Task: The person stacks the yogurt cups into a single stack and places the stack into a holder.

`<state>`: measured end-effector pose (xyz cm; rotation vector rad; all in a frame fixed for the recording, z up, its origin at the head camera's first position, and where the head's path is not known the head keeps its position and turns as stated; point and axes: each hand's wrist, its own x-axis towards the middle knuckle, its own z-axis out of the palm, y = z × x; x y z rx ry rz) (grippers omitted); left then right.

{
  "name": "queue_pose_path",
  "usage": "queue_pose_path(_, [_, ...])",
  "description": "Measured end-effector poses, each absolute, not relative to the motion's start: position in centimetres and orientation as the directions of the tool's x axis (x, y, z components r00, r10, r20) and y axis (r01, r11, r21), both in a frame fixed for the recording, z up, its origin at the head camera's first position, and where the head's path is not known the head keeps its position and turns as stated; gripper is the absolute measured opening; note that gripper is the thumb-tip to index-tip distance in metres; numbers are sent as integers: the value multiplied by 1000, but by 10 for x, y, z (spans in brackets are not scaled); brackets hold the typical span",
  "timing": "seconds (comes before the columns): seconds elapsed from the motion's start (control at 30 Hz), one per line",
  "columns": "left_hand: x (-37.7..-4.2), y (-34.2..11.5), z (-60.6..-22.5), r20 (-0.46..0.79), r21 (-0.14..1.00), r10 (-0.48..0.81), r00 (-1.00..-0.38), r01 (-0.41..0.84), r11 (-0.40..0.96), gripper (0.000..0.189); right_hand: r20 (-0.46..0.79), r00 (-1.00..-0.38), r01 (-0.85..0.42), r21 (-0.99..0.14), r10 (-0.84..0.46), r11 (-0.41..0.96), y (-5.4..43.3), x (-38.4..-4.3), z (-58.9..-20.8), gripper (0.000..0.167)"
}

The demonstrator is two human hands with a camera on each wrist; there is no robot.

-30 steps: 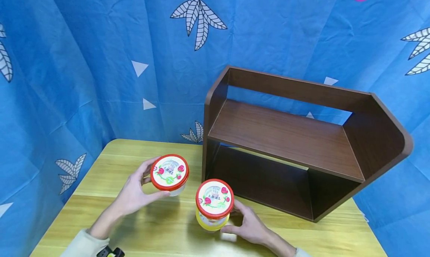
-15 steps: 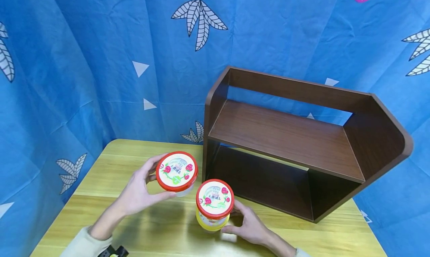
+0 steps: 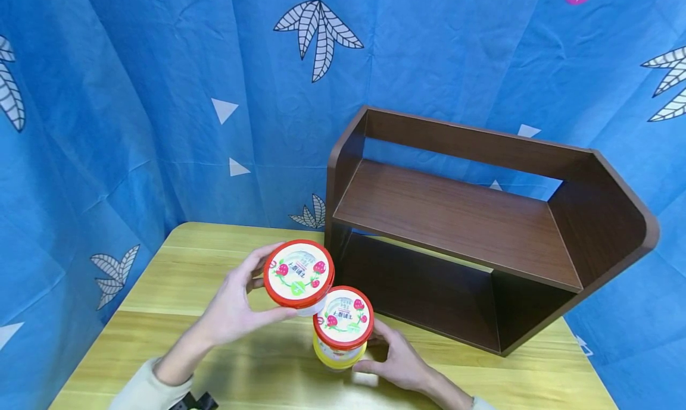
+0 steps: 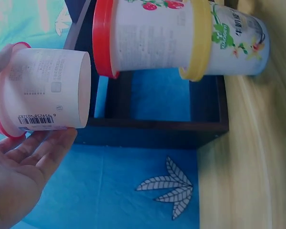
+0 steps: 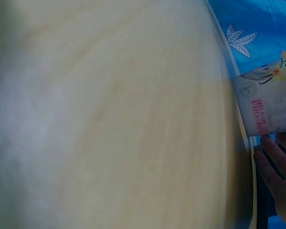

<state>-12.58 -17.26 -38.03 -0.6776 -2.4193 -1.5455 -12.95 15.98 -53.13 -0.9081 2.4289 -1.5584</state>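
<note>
My left hand (image 3: 236, 309) holds up a white paper tub with a red lid (image 3: 298, 273), thumb in front and fingers behind. Strawberries decorate the lid; a barcode shows on the tub's side (image 4: 43, 86) in the left wrist view. Beside it, a second red-lidded tub (image 3: 343, 318) is stacked on a yellow-lidded tub (image 3: 328, 357), which stands on the table. My right hand (image 3: 399, 359) curves round the right side of this lower tub. The raised tub overlaps the stack's upper left edge in the head view. In the right wrist view, fingertips lie against the lower tub's wall (image 5: 271, 107).
A dark brown two-tier shelf (image 3: 455, 219) stands behind and to the right of the stack. The wooden table (image 3: 177, 267) carries everything. Behind it hangs a blue curtain (image 3: 161, 100) with leaf prints.
My left hand has carried its red-lidded tub to the right and up, closer to the stack. My right hand and the two stacked tubs have stayed in place.
</note>
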Motion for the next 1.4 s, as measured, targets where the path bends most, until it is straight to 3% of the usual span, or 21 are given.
queue_pose_path(1.03, [-129,-129,-382,396,825,408,-822,514,236,93,241,-793,-445,-857,-560,261,161,-132,-532,60])
queue_pose_path(1.4, [-129,-119,-383,365,829,427,-827,498,255,95,225,-797,-436,-857,-561,275,161,-132,-531,65])
